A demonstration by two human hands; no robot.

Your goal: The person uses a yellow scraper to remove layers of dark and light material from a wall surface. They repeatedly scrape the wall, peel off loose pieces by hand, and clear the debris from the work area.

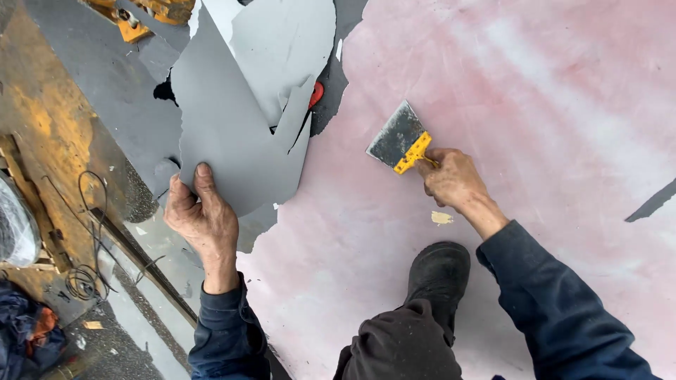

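My left hand (201, 214) grips the near edge of a large peeled sheet of grey coating (232, 134) and holds it lifted off the pink surface (549, 112). My right hand (451, 179) holds a scraper (400, 141) by its yellow handle. The scraper's wide grey blade lies against the pink surface, to the right of the torn edge of the grey sheet. A small pale chip (441, 218) lies just below my right wrist. My black boot (438, 274) rests on the pink surface between my arms.
A red object (317, 93) shows behind the lifted sheet. A grey strip (651, 203) remains on the pink surface at right. At left are a rusty orange ledge (42, 119), looped black wire (88, 232), dark blue cloth (24, 334) and yellow hardware (141, 17).
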